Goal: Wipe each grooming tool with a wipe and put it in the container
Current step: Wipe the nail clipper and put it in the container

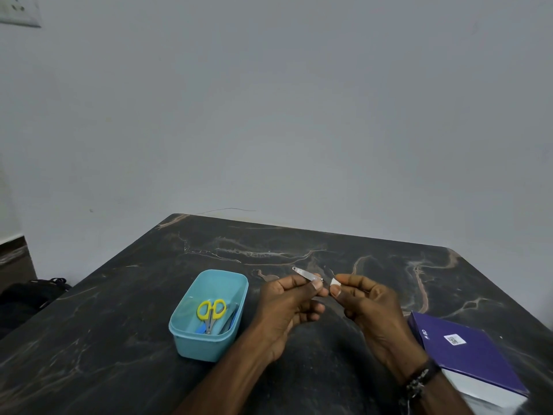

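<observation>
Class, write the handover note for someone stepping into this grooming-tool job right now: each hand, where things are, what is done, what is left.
Left hand pinches a slim metal tool above the table.
Right hand pinches a small white wipe close to the tool's near end.
Teal container sits left of the hands; yellow-handled scissors and other blue and grey tools already lie inside.
Left: finish wiping the metal tool and put it in the container.

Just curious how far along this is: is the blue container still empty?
No, the blue container already holds yellow-handled scissors and some other tools.
</observation>
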